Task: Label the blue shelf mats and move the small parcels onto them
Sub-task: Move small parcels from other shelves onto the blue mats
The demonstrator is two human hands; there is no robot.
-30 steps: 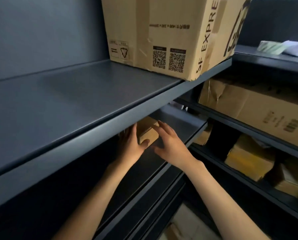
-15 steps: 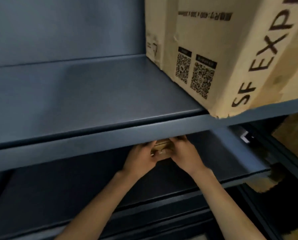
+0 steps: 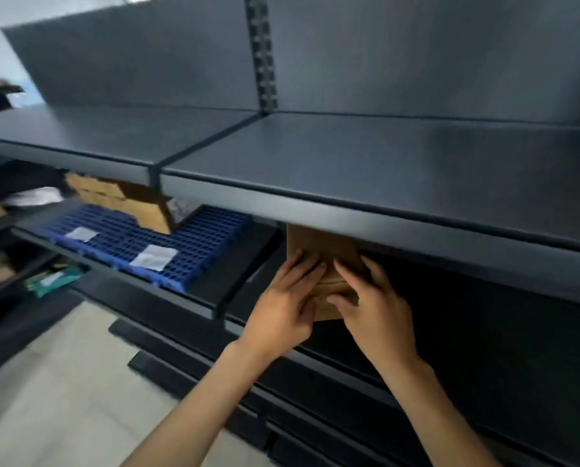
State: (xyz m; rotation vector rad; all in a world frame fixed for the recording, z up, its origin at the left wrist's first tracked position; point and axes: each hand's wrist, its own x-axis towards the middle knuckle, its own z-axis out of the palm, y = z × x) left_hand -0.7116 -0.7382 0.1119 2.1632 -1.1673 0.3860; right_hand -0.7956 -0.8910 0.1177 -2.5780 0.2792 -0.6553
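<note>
Both my hands hold a small stack of brown cardboard parcels (image 3: 325, 251) just under the front edge of the upper dark shelf (image 3: 366, 210). My left hand (image 3: 283, 305) grips the stack's left side and my right hand (image 3: 371, 299) grips its right side. To the left, on the lower shelf, lies a blue grid mat (image 3: 180, 241) with two white labels (image 3: 153, 256) on it. A stack of brown parcels (image 3: 126, 200) sits on the mat's back part, partly hidden by the shelf above.
The upper shelf spans the whole view, with a slotted upright post (image 3: 263, 52) at the back. Far left shelves hold mixed parcels and a green packet (image 3: 54, 279). A pale tiled floor (image 3: 62, 399) shows at the lower left.
My view has swung left: the big SF Express box is out of sight and the blue mat has come into view. The parcels in my hands have come forward from under the shelf.
</note>
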